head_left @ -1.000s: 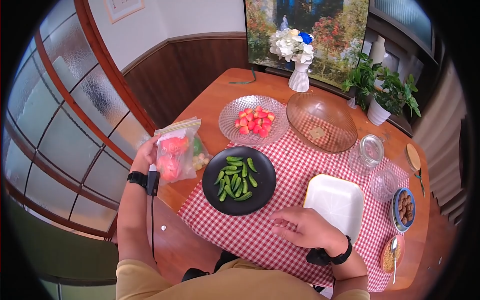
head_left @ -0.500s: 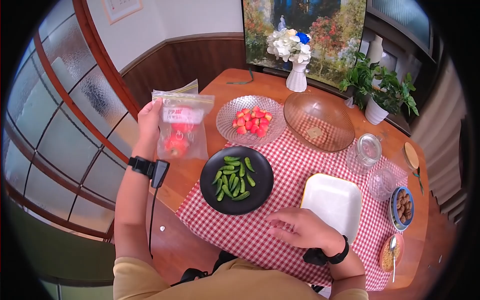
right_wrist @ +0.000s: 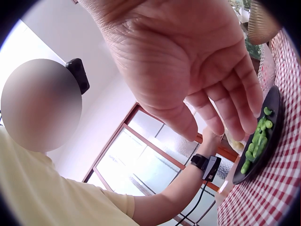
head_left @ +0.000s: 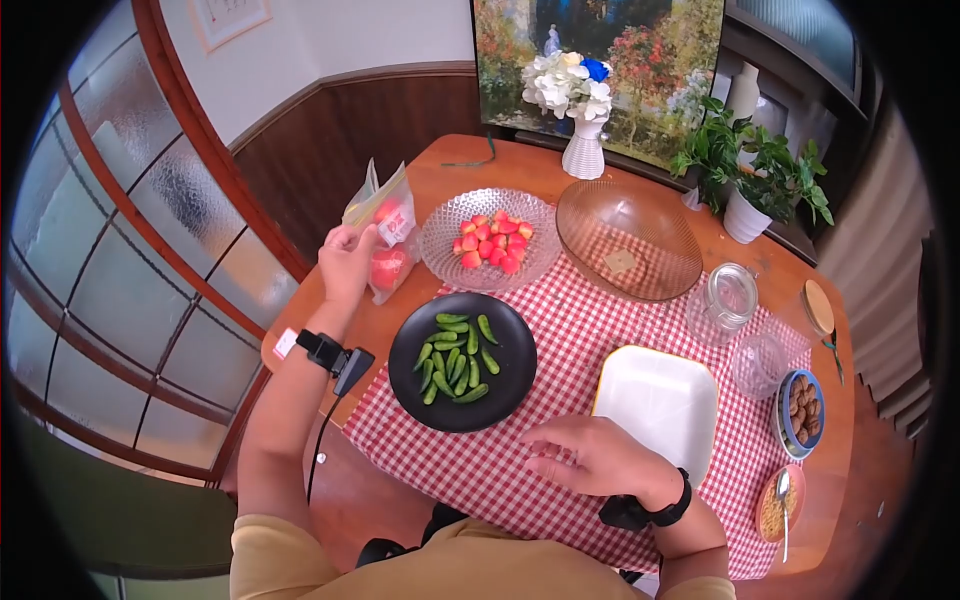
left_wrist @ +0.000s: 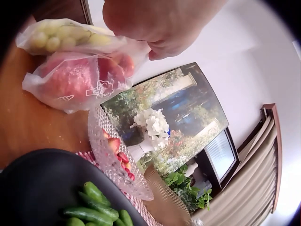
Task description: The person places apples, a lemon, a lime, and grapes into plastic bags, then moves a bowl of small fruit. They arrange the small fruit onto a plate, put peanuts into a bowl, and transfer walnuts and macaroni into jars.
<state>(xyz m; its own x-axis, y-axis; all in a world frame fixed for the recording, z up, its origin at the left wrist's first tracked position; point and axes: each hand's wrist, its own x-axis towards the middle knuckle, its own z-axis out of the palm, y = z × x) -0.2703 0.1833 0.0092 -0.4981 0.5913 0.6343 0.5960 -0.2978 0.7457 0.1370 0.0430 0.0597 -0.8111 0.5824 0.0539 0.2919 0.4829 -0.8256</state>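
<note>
My left fingers (head_left: 343, 240) pinch the clear bag of red fruit (head_left: 395, 235) near its top, by the left edge of the bench (head_left: 436, 168); I judge this step is positioning it, calling next for a steady pinch. My right fingers (head_left: 548, 432), loosely bent, hold nothing above the checked cloth (head_left: 470, 465). A glazed door (head_left: 150, 260) stands left.
</note>
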